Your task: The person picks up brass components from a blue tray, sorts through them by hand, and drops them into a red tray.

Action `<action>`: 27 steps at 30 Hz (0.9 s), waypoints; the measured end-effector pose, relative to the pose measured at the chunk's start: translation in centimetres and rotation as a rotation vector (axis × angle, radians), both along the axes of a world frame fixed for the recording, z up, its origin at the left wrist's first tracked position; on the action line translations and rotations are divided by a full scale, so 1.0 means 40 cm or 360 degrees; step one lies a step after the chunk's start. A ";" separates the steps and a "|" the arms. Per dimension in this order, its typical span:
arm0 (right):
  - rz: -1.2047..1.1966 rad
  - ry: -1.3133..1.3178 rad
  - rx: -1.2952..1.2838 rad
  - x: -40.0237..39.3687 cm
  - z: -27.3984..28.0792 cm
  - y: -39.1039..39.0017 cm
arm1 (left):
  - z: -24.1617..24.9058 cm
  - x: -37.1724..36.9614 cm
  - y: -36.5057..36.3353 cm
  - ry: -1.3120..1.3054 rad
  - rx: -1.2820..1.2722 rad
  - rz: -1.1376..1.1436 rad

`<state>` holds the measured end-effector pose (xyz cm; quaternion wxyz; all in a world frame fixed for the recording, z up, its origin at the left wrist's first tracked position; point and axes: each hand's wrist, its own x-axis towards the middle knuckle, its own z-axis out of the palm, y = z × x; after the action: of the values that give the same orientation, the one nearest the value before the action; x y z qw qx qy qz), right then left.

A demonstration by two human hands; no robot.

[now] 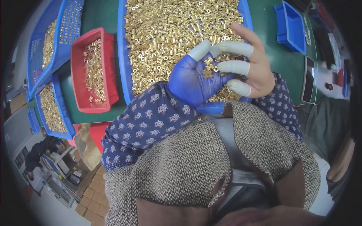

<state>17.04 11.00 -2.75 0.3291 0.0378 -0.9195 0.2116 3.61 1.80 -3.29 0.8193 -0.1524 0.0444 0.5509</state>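
My left hand (196, 81), in a blue glove with a pale finger cot on the thumb, is turned palm up and cupped. Several small brass nuts (208, 67) lie in its palm. Over that palm, my right hand (254, 67) reaches in from the right with its fingers spread. Pale finger cots cover three of its digits, and one finger is bare and stretched away. One covered fingertip is at a ring-shaped brass piece. Beneath both hands is a large blue tray (123, 49) full of loose brass nuts (169, 34).
Left of the tray stands a red bin (75, 71) with brass pieces. Farther left are a blue perforated basket (68, 30) and a blue bin (65, 109), both holding brass parts. On the green table (264, 15), a small blue bin (290, 28) and a phone (308, 79) lie right.
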 end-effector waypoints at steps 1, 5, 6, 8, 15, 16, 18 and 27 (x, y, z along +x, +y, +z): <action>-0.0015 0.0030 -0.0013 0.000 -0.002 0.000 | 0.007 0.000 0.000 0.0055 -0.0040 -0.0015; -0.0065 -0.0021 0.0043 -0.002 -0.008 -0.008 | -0.026 0.012 0.004 -0.0293 0.0239 -0.0026; -0.0070 -0.0016 0.0038 -0.002 -0.007 -0.007 | -0.022 0.011 0.003 -0.0283 0.0228 -0.0030; -0.0096 0.0002 0.0015 -0.002 -0.006 -0.004 | -0.013 0.008 0.002 -0.0247 0.0179 -0.0047; -0.0035 0.0138 0.0006 -0.008 0.000 -0.010 | -0.005 0.001 0.002 -0.0042 0.0072 -0.0116; 0.0000 0.0144 0.0001 -0.011 0.003 -0.014 | -0.002 0.003 0.002 -0.0126 0.0130 -0.0137; 0.0043 0.0149 0.0003 -0.014 0.003 -0.022 | 0.001 0.006 -0.002 -0.0256 0.0236 -0.0158; 0.0105 0.0055 0.0026 -0.016 -0.008 -0.029 | -0.038 0.040 0.008 -0.0600 0.0752 -0.0109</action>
<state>16.39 9.85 -3.08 0.3374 0.0745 -0.9137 0.2141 5.21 2.11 -4.81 0.8440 -0.0557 -0.2328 0.4800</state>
